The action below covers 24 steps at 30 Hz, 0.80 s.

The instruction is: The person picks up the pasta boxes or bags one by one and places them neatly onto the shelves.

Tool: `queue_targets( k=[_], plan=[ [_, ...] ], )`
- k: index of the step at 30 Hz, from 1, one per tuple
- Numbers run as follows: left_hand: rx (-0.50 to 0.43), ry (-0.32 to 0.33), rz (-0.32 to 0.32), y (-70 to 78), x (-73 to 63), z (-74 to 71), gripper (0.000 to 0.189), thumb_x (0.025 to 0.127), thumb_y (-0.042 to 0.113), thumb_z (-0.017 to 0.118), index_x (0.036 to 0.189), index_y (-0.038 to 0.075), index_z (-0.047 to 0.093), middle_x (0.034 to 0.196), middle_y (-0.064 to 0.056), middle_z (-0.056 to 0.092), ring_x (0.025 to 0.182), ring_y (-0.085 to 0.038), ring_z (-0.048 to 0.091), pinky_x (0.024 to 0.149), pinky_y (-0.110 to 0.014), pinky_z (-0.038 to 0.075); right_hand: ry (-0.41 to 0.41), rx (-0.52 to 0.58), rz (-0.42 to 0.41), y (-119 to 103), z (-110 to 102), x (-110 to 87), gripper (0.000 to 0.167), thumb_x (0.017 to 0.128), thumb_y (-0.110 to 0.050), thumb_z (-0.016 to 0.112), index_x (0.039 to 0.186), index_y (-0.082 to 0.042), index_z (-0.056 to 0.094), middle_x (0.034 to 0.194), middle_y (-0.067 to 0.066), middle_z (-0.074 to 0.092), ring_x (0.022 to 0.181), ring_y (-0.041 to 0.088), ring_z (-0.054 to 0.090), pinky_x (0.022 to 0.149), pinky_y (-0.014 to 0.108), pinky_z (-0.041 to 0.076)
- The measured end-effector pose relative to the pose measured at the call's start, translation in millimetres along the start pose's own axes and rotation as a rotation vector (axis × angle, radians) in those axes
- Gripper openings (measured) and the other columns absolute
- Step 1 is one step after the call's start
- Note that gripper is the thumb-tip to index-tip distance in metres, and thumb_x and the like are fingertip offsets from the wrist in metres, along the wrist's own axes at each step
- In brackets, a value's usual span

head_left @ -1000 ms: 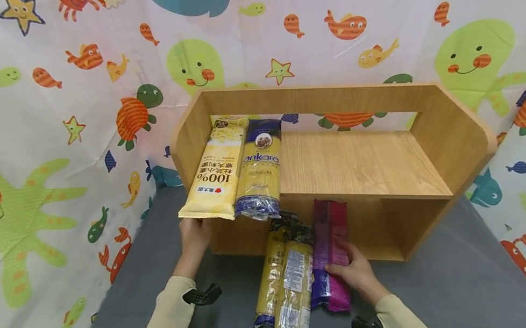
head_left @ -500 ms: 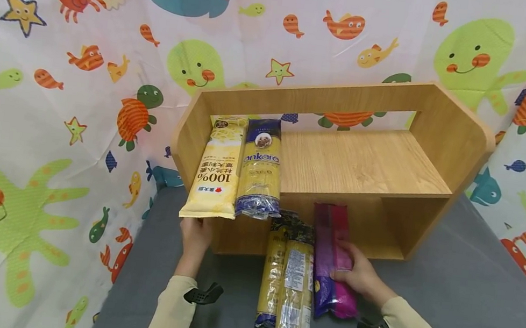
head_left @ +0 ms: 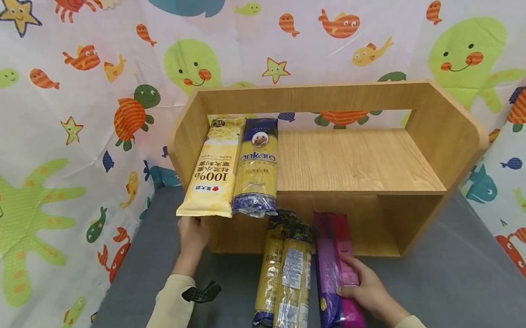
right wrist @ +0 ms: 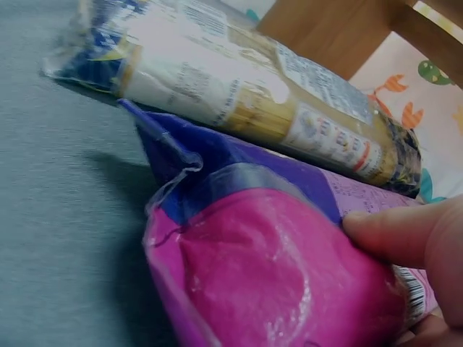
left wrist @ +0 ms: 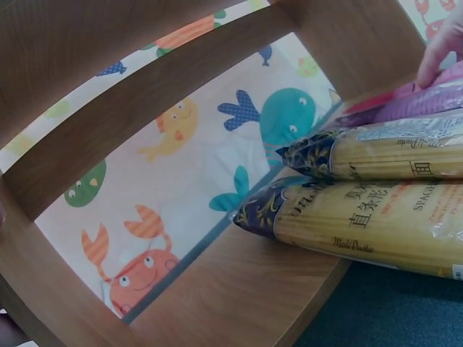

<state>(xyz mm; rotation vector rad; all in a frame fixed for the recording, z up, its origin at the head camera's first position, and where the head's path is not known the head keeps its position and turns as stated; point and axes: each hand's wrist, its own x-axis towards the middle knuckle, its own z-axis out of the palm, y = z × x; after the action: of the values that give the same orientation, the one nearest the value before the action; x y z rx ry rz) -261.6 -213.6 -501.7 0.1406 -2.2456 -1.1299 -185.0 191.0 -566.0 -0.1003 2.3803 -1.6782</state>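
Observation:
My right hand (head_left: pixel 371 294) grips a long pink and purple packet (head_left: pixel 328 271) from its right side. In the right wrist view the thumb (right wrist: pixel 394 231) presses on its glossy wrapper, and part of the fingers is hidden beneath. The packet slants, its far end in the lower shelf opening. Beside it lie two clear packs of spaghetti, one nearer (head_left: pixel 294 292) and one further left (head_left: pixel 271 273), their dark ends on the lower board. My left hand (head_left: pixel 192 240) holds the wooden shelf (head_left: pixel 356 161) at its left side panel; its fingertips are hidden behind an overhanging yellow pasta pack (head_left: pixel 213 172).
A blue and yellow Ankara pasta pack (head_left: pixel 258 171) lies beside the yellow one on the upper board, both jutting over its front edge. The shelf stands on a grey tabletop (head_left: pixel 463 284). A sea-animal printed curtain (head_left: pixel 128 24) hangs behind and around it.
My right hand has drawn the pink and purple packet toward me and to the right, its near end swinging outward. My left hand stays at the shelf's side.

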Motion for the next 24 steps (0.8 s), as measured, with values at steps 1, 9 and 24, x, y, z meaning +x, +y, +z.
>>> queue_targets(
  k=[1, 9, 24],
  plan=[
    [-0.004, 0.0, 0.001, 0.4, 0.0, -0.2, 0.025, 0.097, -0.003, 0.054, 0.12, -0.007, 0.064, 0.108, -0.032, 0.069, 0.098, -0.047, 0.067, 0.083, -0.06, 0.052, 0.002, 0.019, 0.004, 1.2, 0.1, -2.0, 0.091, 0.073, 0.008, 0.077, 0.154, 0.003, 0.036, 0.131, 0.036, 0.056, 0.103, 0.027, 0.062, 0.079, 0.029, 0.052],
    [-0.013, 0.0, 0.01, 2.7, -0.8, -0.7, 0.024, 0.097, -0.003, 0.054, 0.118, -0.008, 0.065, 0.104, -0.032, 0.069, 0.092, -0.044, 0.066, 0.08, -0.059, 0.052, -0.008, 0.132, -0.03, 7.5, -0.8, -21.8, 0.09, 0.072, 0.011, 0.075, 0.152, 0.009, 0.034, 0.137, 0.04, 0.051, 0.094, 0.013, 0.063, 0.078, 0.024, 0.054],
    [-0.031, -0.004, 0.01, 0.8, -0.3, -0.2, 0.026, 0.097, -0.002, 0.056, 0.121, -0.005, 0.066, 0.106, -0.031, 0.07, 0.095, -0.046, 0.067, 0.079, -0.059, 0.053, -0.089, 0.198, -0.075, 18.1, -25.4, -60.7, 0.078, 0.084, 0.005, 0.07, 0.152, -0.026, 0.047, 0.126, 0.032, 0.059, 0.091, 0.008, 0.065, 0.075, 0.029, 0.057]
  ],
)
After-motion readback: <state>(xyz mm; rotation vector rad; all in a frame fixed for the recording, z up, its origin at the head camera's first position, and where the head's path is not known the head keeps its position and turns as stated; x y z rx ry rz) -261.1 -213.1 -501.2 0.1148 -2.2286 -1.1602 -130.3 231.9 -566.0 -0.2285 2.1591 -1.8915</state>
